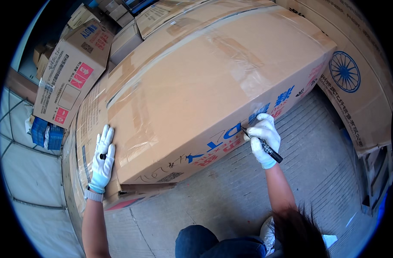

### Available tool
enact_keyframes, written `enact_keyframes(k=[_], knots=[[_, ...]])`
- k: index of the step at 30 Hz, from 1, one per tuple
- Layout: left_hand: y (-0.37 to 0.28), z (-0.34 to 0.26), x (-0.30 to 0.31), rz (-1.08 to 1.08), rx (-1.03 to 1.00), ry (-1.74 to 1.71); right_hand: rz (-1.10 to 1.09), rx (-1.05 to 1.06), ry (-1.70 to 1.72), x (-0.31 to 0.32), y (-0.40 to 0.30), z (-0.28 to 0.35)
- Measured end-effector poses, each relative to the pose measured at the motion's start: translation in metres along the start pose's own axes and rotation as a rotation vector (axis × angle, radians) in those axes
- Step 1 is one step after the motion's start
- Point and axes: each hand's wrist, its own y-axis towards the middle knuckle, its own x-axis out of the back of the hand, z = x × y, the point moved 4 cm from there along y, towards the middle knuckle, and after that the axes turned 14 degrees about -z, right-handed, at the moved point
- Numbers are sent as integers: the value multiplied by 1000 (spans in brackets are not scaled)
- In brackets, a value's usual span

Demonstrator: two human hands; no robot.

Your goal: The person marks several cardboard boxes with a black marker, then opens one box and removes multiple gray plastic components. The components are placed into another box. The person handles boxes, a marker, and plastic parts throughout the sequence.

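A large taped cardboard carton (190,84) lies before me, its near side printed in blue and red with handwriting in black. My right hand (264,138), in a white glove, grips a black marker pen (270,151) whose tip is at that printed side. Resting flat on the carton's left end is my left hand (103,158), also gloved. A small black marker cap (103,156) sticks out between its fingers.
Another printed carton (73,71) stands tilted at the left, near blue stacked items (46,133). Along the right is a large carton (351,80) with a blue wheel mark, by a pallet (377,177). Grooved concrete floor (216,193) lies below, with white sheeting (35,180) at left.
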Motion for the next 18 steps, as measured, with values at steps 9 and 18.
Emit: enact_keyframes(k=[9, 18], knots=[[11, -10, 0, -4, -25, 6, 129, -357, 95, 7, 30, 50], [-22, -18, 64, 410, 463, -435, 54, -1393, 102, 7, 87, 229]])
